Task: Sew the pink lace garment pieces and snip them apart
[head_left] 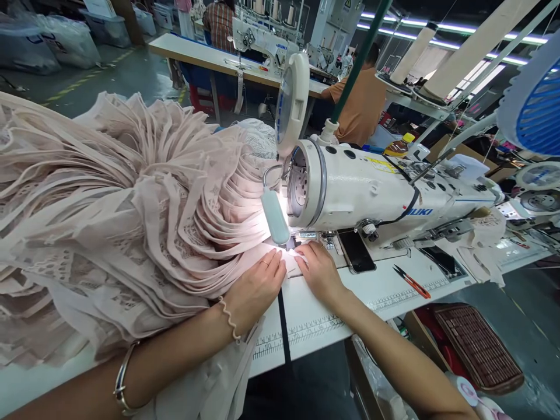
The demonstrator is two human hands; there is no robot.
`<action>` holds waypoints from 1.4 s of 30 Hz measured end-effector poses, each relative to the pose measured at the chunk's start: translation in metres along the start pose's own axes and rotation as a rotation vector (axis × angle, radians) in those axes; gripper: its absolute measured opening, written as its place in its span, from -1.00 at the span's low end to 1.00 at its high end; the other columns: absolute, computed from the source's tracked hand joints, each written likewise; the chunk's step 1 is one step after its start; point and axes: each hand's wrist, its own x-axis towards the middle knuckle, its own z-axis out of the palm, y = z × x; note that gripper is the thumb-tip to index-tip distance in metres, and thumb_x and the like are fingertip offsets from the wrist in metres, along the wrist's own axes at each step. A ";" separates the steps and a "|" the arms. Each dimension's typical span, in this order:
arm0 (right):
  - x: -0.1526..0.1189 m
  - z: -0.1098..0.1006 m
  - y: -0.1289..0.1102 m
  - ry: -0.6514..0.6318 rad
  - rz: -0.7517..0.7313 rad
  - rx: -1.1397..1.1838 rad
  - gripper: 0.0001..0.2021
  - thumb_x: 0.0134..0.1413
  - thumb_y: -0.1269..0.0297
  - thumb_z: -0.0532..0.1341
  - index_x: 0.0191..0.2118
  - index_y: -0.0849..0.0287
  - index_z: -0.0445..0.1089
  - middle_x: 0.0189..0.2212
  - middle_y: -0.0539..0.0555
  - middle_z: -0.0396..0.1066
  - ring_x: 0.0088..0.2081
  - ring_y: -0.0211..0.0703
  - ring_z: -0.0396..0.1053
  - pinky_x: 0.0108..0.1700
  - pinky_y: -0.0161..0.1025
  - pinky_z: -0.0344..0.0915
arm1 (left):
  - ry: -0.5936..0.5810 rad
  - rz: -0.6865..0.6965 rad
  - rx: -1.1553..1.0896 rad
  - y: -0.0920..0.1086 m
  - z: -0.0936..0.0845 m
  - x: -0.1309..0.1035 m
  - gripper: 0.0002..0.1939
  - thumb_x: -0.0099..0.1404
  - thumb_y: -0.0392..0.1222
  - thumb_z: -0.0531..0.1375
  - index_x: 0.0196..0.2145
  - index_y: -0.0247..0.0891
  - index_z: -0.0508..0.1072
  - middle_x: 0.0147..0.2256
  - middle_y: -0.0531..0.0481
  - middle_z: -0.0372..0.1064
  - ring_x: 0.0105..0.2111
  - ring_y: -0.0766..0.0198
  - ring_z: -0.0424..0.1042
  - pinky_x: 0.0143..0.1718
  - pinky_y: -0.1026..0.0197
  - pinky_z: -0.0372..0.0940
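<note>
My left hand presses its fingers together on pale pink fabric just left of the needle area of a white sewing machine. On the right side of the same fabric edge, my right hand has its thumb and fingers pinched near the needle. A lit lamp with a pale green cover hangs above the fingertips and partly hides the stitching spot. A large heap of pale pink lace-trimmed pieces lies left of the machine and runs toward my left hand.
A black phone lies right of my right hand. Red-handled snips rest on the white table near its printed ruler. A blue fan is at the upper right. Another person sits beyond the machine.
</note>
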 end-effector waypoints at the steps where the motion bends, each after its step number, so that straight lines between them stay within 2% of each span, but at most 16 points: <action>1: -0.001 0.001 0.000 0.011 -0.021 -0.023 -0.85 0.29 0.41 0.07 -0.21 0.19 0.38 -0.31 0.10 0.40 -0.23 -0.09 0.35 -0.18 -0.22 0.28 | -0.004 0.003 -0.003 0.000 -0.001 0.000 -0.62 0.34 -0.50 -0.07 0.04 -0.61 0.35 0.07 -0.44 0.36 0.11 -0.01 0.37 0.12 0.03 0.29; 3: -0.002 0.001 -0.001 -0.002 -0.050 -0.092 -0.80 0.30 0.45 0.03 -0.22 0.19 0.40 -0.32 0.12 0.40 -0.22 -0.07 0.35 -0.16 -0.20 0.28 | -0.019 0.001 -0.027 -0.001 -0.002 0.000 -0.61 0.34 -0.51 -0.07 0.07 -0.61 0.34 0.08 -0.44 0.35 0.12 0.00 0.35 0.14 0.04 0.27; 6: 0.001 -0.004 -0.008 -0.088 -0.037 -0.208 -0.79 0.23 0.54 0.04 -0.28 0.20 0.40 -0.32 0.16 0.39 -0.25 -0.05 0.35 -0.20 -0.19 0.28 | -0.032 -0.011 -0.058 0.000 -0.002 -0.001 -0.60 0.34 -0.51 -0.06 0.09 -0.60 0.32 0.09 -0.45 0.33 0.15 0.00 0.32 0.16 0.03 0.24; 8: 0.008 -0.011 -0.015 -0.184 0.008 -0.278 -0.79 0.13 0.62 0.08 -0.29 0.21 0.38 -0.32 0.18 0.39 -0.29 -0.04 0.35 -0.27 -0.19 0.27 | -0.035 -0.011 -0.054 0.000 -0.001 -0.001 -0.58 0.34 -0.52 -0.08 0.11 -0.60 0.31 0.11 -0.45 0.32 0.16 0.01 0.31 0.17 0.01 0.23; 11: 0.023 -0.023 -0.025 -0.364 0.080 -0.336 -0.69 0.00 0.74 0.06 -0.26 0.22 0.35 -0.35 0.18 0.41 -0.33 -0.05 0.37 -0.37 -0.23 0.24 | -0.027 0.001 -0.018 0.000 0.001 -0.001 -0.56 0.33 -0.52 -0.10 0.12 -0.60 0.31 0.12 -0.43 0.31 0.15 0.02 0.32 0.17 0.01 0.24; 13: 0.033 -0.029 -0.029 -0.462 0.128 -0.346 -0.68 0.01 0.75 0.05 -0.25 0.22 0.35 -0.37 0.18 0.42 -0.33 -0.06 0.39 -0.39 -0.25 0.22 | -0.016 0.009 0.023 0.000 0.002 -0.001 -0.56 0.33 -0.52 -0.10 0.11 -0.60 0.32 0.11 -0.41 0.33 0.13 0.02 0.35 0.14 0.03 0.26; 16: 0.040 -0.033 -0.028 -0.530 0.194 -0.376 -0.74 0.08 0.69 0.05 -0.27 0.21 0.35 -0.39 0.18 0.43 -0.33 -0.06 0.40 -0.43 -0.27 0.20 | -0.004 0.013 0.080 0.000 0.002 -0.001 -0.56 0.33 -0.52 -0.09 0.09 -0.60 0.34 0.09 -0.38 0.36 0.11 0.03 0.37 0.12 0.07 0.29; 22: 0.032 -0.041 -0.025 -0.508 0.002 -0.421 -0.61 -0.06 0.79 0.01 -0.21 0.20 0.31 -0.33 0.19 0.43 -0.33 -0.07 0.41 -0.47 -0.28 0.17 | 0.002 0.009 0.063 0.000 0.002 -0.001 -0.56 0.32 -0.53 -0.10 0.08 -0.62 0.35 0.08 -0.39 0.37 0.10 0.03 0.38 0.13 0.07 0.27; 24: 0.032 -0.040 -0.026 -0.512 0.040 -0.420 -0.61 -0.05 0.80 0.00 -0.22 0.21 0.31 -0.33 0.21 0.44 -0.33 -0.06 0.43 -0.46 -0.28 0.18 | -0.006 0.003 0.059 0.001 0.002 -0.001 -0.56 0.32 -0.54 -0.10 0.08 -0.59 0.35 0.08 -0.37 0.37 0.10 0.04 0.38 0.13 0.06 0.28; 26: 0.034 -0.036 -0.026 -0.535 0.114 -0.414 -0.65 0.05 0.75 -0.01 -0.19 0.22 0.32 -0.32 0.22 0.46 -0.33 -0.05 0.44 -0.44 -0.27 0.18 | -0.008 -0.005 0.057 0.002 0.001 0.000 -0.55 0.31 -0.55 -0.11 0.08 -0.58 0.35 0.08 -0.36 0.38 0.10 0.05 0.38 0.11 0.05 0.29; 30: 0.040 -0.022 -0.027 -0.561 0.173 -0.337 -0.79 0.30 0.46 -0.02 -0.08 0.17 0.31 -0.44 0.14 0.48 -0.38 -0.05 0.44 -0.42 -0.26 0.14 | 0.014 0.005 0.030 0.002 0.000 0.001 -0.57 0.32 -0.54 -0.10 0.06 -0.64 0.35 0.04 -0.42 0.40 0.08 0.02 0.39 0.09 0.04 0.31; 32: 0.038 -0.017 -0.027 -0.533 0.175 -0.259 -0.82 0.35 0.33 -0.02 -0.07 0.15 0.29 -0.48 0.09 0.47 -0.42 -0.07 0.42 -0.42 -0.26 0.10 | 0.028 0.006 -0.011 -0.002 -0.001 0.002 -0.60 0.31 -0.53 -0.08 0.05 -0.66 0.35 0.02 -0.43 0.41 0.06 0.01 0.40 0.10 0.04 0.31; 35: 0.029 -0.011 -0.026 -0.443 0.200 -0.180 -0.84 0.33 0.33 -0.02 -0.12 0.21 0.26 -0.46 0.09 0.46 -0.45 -0.11 0.39 -0.43 -0.26 0.05 | 0.067 -0.144 -0.175 -0.013 -0.001 0.002 -0.63 0.31 -0.51 -0.04 0.00 -0.56 0.40 -0.02 -0.35 0.46 0.03 0.06 0.43 0.08 0.07 0.34; 38: 0.019 -0.006 -0.024 -0.356 0.222 -0.135 -0.89 0.25 0.37 0.01 -0.21 0.23 0.25 -0.47 0.09 0.41 -0.46 -0.13 0.35 -0.43 -0.27 0.01 | 0.171 -0.307 -0.423 -0.018 0.001 0.001 -0.58 0.26 -0.52 -0.03 0.02 -0.38 0.40 -0.01 -0.17 0.47 0.02 0.19 0.45 0.08 0.13 0.36; 40: 0.016 -0.004 -0.023 -0.331 0.238 -0.105 -0.91 0.17 0.41 0.01 -0.27 0.20 0.24 -0.49 0.07 0.39 -0.47 -0.13 0.32 -0.44 -0.27 -0.02 | 0.209 -0.249 -0.504 -0.014 0.003 -0.002 -0.53 0.23 -0.54 -0.04 0.04 -0.33 0.39 0.02 -0.11 0.46 0.05 0.24 0.42 0.10 0.17 0.34; 42: 0.015 -0.003 -0.022 -0.319 0.258 -0.075 -0.89 0.14 0.43 -0.01 -0.29 0.18 0.23 -0.52 0.05 0.37 -0.50 -0.13 0.28 -0.46 -0.27 -0.05 | 0.175 -0.141 -0.458 -0.007 0.006 -0.005 -0.51 0.23 -0.56 -0.05 0.07 -0.38 0.37 0.06 -0.15 0.43 0.13 0.21 0.35 0.14 0.16 0.30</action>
